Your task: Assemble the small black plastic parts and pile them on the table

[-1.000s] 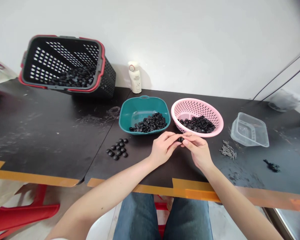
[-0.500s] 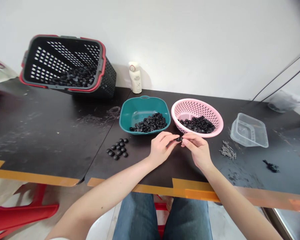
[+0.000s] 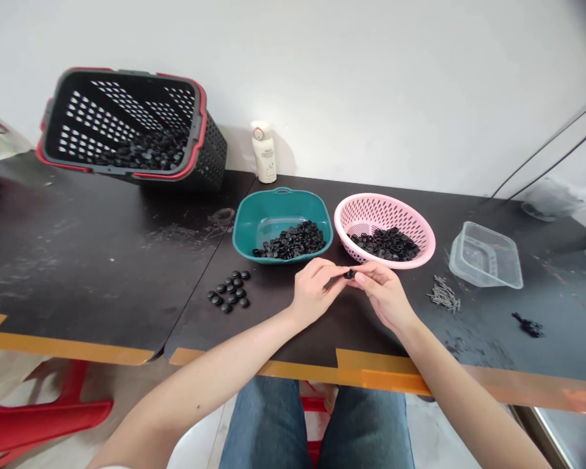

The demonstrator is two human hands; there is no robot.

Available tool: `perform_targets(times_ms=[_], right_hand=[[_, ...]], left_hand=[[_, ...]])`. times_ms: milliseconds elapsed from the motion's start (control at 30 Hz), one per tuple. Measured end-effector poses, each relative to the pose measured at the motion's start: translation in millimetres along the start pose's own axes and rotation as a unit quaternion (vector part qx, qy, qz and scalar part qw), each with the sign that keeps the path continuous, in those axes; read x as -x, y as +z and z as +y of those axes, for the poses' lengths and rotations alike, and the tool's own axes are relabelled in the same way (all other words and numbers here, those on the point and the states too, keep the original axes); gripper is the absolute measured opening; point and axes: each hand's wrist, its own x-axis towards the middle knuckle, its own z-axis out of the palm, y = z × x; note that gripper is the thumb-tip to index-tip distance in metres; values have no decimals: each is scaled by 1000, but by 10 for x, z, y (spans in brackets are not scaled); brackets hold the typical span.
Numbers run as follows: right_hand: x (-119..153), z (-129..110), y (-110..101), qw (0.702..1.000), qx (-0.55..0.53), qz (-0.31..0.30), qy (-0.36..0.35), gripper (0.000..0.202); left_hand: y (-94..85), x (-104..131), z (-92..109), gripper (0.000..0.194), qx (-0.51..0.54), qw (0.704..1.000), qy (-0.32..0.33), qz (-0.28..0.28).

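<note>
Between my fingertips is a small round black part (image 3: 350, 274), pinched from both sides just in front of the pink basket. My left hand (image 3: 315, 286) is closed on its left side, and my right hand (image 3: 383, 290) is closed on its right side; the fingers partly cover it. Behind my left hand stands a teal basin (image 3: 258, 215) with a heap of black round parts (image 3: 297, 241). The pink basket (image 3: 422, 228) holds more black parts (image 3: 388, 244), seemingly ring-like. Several black caps (image 3: 230, 290) lie on the table to the left of my hands.
A dark basket with a red rim (image 3: 209, 140) tilts at the back left, with black parts inside. Beside it stands a white bottle (image 3: 264, 153). On the right are a pile of small metal pins (image 3: 444, 294), a clear plastic tub (image 3: 486, 254) and a small black clump (image 3: 528, 325).
My right fingers have shifted slightly to the left, closer around the small black part. My left hand stays nearly still.
</note>
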Motion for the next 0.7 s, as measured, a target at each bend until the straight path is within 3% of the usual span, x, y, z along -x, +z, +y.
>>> perform_targets(times_ms=[200,333,700], right_hand=[[-21,46,-47,999,14,31,-24,15],[-34,36,-51,998,18,37,-41,16],[-48,46,-60,999,23,22,-43,19]], left_hand=[[-6,-53,-12,32,16,999,9,-49],[-5,-48,-73,30,2,997,18,-73],[6,-25,-117,29,-1,999,17,-44]])
